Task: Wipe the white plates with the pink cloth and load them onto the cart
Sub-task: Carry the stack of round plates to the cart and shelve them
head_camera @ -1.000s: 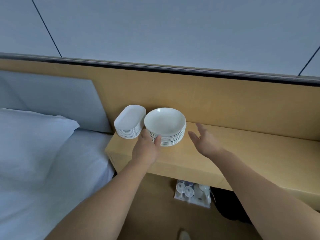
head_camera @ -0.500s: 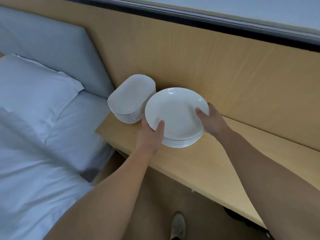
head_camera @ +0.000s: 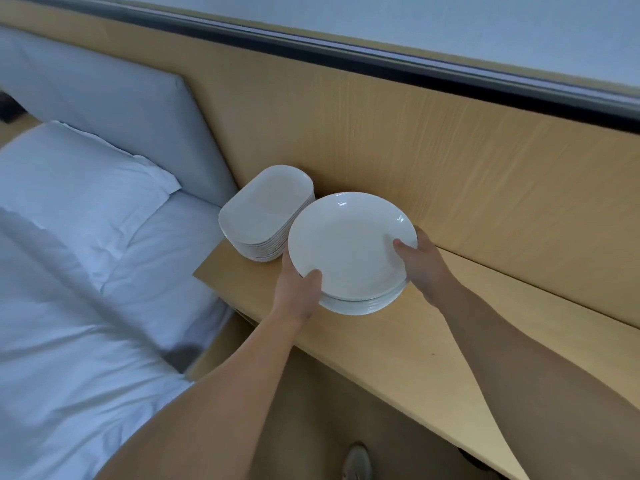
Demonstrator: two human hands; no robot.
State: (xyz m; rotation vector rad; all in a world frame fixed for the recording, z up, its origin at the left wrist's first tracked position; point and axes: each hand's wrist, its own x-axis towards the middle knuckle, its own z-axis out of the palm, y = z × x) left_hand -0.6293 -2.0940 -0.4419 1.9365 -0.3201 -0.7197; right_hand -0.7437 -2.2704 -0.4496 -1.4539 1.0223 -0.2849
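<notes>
Moved: right hand (head_camera: 420, 268), held apart a second ago, now grips the right rim of the round white plates (head_camera: 349, 244), thumb on top. Item: left hand (head_camera: 298, 292), gripping the near-left rim, thumb over the edge. Location: stack on the wooden table (head_camera: 433, 344), just beside the oblong white plates (head_camera: 263, 209), near the wall panel (head_camera: 450, 150). Adjacent: bed (head_camera: 69, 341) at left.

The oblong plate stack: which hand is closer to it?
Left. The left hand grips the round stack at its near-left rim, just beside the oblong stack; the right hand grips the opposite rim, the round stack between.
</notes>
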